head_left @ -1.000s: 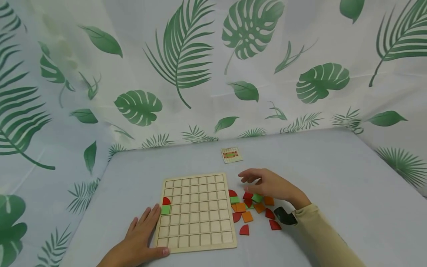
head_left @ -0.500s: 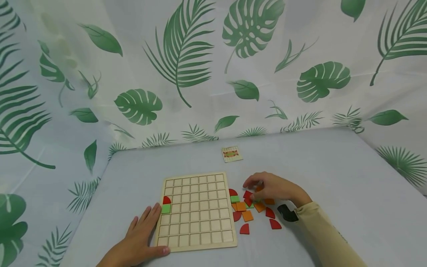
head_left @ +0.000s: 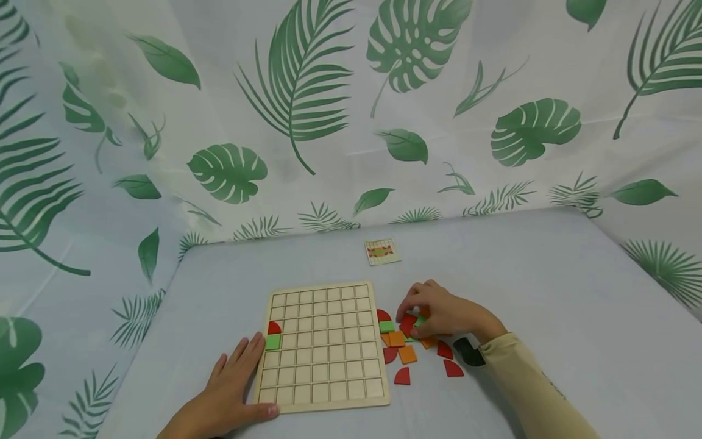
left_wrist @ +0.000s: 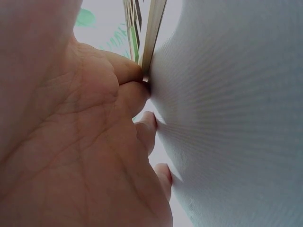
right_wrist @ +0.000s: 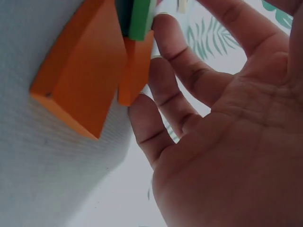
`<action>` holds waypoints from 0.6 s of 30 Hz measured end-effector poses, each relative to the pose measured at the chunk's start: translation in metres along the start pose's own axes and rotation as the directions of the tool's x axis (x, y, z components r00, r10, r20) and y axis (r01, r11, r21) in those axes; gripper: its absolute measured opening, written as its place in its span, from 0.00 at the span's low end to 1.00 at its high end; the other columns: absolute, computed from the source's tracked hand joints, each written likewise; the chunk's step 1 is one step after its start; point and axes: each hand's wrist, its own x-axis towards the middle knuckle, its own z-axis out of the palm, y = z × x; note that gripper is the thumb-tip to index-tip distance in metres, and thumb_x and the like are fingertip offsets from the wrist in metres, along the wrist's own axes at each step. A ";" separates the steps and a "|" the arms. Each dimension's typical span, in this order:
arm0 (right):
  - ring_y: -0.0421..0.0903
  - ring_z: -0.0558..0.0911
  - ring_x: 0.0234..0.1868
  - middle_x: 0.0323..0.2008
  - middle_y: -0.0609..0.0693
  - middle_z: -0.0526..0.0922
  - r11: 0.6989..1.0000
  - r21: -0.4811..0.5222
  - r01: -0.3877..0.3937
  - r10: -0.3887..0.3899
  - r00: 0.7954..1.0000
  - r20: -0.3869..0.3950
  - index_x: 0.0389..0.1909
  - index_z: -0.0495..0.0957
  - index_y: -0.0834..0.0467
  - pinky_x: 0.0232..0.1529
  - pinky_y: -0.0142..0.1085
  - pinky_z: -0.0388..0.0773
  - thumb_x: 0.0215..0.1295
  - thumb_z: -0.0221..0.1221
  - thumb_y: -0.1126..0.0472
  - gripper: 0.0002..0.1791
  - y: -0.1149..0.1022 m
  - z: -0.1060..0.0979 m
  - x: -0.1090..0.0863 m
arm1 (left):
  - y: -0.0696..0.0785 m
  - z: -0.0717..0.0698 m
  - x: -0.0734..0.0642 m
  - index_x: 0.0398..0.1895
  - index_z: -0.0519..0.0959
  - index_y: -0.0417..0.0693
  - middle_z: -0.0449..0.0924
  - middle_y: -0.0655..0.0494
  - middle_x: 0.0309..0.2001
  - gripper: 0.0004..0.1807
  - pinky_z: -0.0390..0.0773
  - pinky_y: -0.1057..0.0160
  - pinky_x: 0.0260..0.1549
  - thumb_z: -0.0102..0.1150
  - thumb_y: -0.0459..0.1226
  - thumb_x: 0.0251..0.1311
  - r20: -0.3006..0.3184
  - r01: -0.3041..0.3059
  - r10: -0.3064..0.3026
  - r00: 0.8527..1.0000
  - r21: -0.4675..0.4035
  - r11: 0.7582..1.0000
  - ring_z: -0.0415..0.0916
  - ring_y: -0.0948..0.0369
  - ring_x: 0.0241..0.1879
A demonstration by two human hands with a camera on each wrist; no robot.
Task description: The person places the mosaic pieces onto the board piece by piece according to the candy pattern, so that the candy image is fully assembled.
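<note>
A square wooden grid board [head_left: 320, 360] lies on the table, with a red quarter-circle tile [head_left: 273, 328] and a green square tile [head_left: 272, 341] in cells along its left edge. Spread at that edge, my left hand [head_left: 227, 387] rests with its thumb at the near corner; the left wrist view has fingertips [left_wrist: 135, 94] against the board's side. Over the loose tiles, my right hand [head_left: 444, 311] pinches a red tile [head_left: 407, 324] between thumb and index finger. Its other fingers [right_wrist: 165, 80] reach beside orange tiles [right_wrist: 90, 71] and a green tile [right_wrist: 140, 19] in the right wrist view.
A small pattern card [head_left: 382, 252] lies behind the board. Loose tiles sit right of the board, among them an orange square [head_left: 407, 354] and a red quarter circle [head_left: 402, 375]. Leaf-printed cloth [head_left: 329, 122] hangs behind the table.
My right hand has lowered into the tile pile, and its thumb and index finger have closed about a red tile. The left hand stays at the board.
</note>
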 end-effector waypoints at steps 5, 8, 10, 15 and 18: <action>0.51 0.69 0.53 0.45 0.43 0.78 1.000 0.007 -0.025 0.025 1.000 -0.019 0.43 0.89 0.46 0.48 0.44 0.76 0.62 0.73 0.64 0.11 0.000 0.002 0.003 | -0.001 0.000 0.000 0.88 0.45 0.39 0.41 0.40 0.87 0.72 0.29 0.27 0.74 0.79 0.61 0.52 0.004 0.000 0.000 1.000 -0.004 1.000 0.31 0.36 0.84; 0.51 0.70 0.52 0.43 0.42 0.78 0.999 0.023 -0.040 0.041 0.998 -0.037 0.41 0.89 0.47 0.47 0.44 0.76 0.62 0.73 0.64 0.10 0.001 0.003 0.005 | 0.000 0.000 0.001 0.88 0.45 0.41 0.42 0.42 0.87 0.72 0.29 0.28 0.75 0.79 0.62 0.52 0.006 0.025 -0.025 1.000 0.004 1.000 0.31 0.37 0.84; 0.51 0.70 0.50 0.41 0.42 0.79 0.999 0.036 -0.039 0.041 0.998 -0.052 0.39 0.88 0.47 0.47 0.44 0.75 0.63 0.73 0.65 0.09 0.002 0.003 0.005 | 0.002 0.000 0.002 0.88 0.45 0.42 0.43 0.43 0.87 0.73 0.29 0.29 0.75 0.80 0.63 0.50 0.006 0.049 -0.049 0.999 0.013 0.999 0.32 0.38 0.84; 0.49 0.75 0.44 0.36 0.42 0.82 0.997 0.081 -0.002 0.008 0.998 -0.069 0.37 0.85 0.53 0.45 0.41 0.78 0.65 0.72 0.68 0.07 0.003 0.004 0.008 | 0.004 0.000 0.002 0.88 0.47 0.43 0.44 0.43 0.87 0.73 0.29 0.30 0.76 0.80 0.64 0.49 0.008 0.072 -0.073 0.997 0.016 0.997 0.32 0.38 0.84; 0.47 0.77 0.41 0.34 0.43 0.82 0.994 0.112 -0.015 0.023 0.997 -0.068 0.37 0.84 0.55 0.44 0.40 0.80 0.67 0.70 0.69 0.06 0.002 0.004 0.008 | 0.004 -0.001 0.001 0.88 0.46 0.41 0.42 0.42 0.87 0.72 0.29 0.28 0.75 0.79 0.63 0.52 0.014 0.042 -0.042 0.999 -0.002 0.999 0.31 0.37 0.84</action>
